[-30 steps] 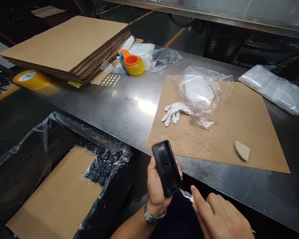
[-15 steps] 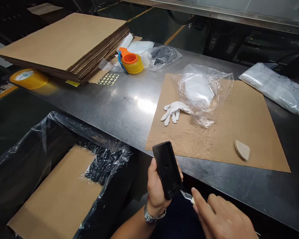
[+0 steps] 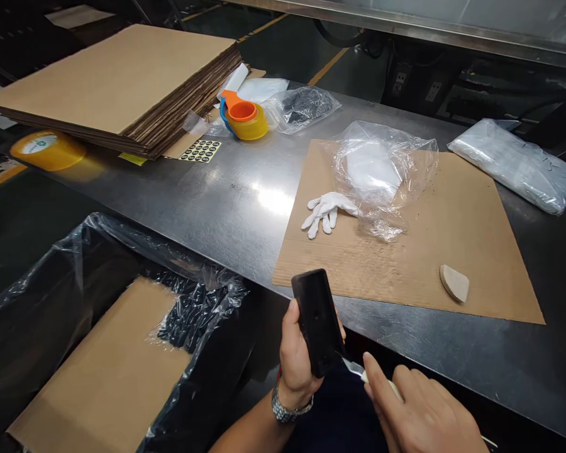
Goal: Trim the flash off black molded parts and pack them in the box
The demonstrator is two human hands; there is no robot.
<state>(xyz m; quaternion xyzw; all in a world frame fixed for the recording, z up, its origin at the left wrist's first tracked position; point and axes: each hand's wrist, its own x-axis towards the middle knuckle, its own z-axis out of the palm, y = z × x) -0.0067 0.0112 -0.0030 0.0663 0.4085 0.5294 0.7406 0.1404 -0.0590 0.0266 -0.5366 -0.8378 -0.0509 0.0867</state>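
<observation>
The part [image 3: 317, 322] at the near middle is coloured plain black; the knife [image 3: 352, 366] beside it is seen with a silver blade. The table [image 3: 217, 195] is finished in dull grey. Brown is shown by the cardboard sheet [image 3: 453, 239] at the right and the cardboard stack [image 3: 117, 82] at the far left. The glove [image 3: 325, 211] is coloured white, the tape roll [image 3: 47, 150] yellow. Black dots in a grid are printed on the sticker sheet [image 3: 200, 151].

Overhead light glares white on the steel table [image 3: 245, 189] beside the white glove [image 3: 324, 211]; surroundings dim; edges curve slightly; focus sharp.
</observation>
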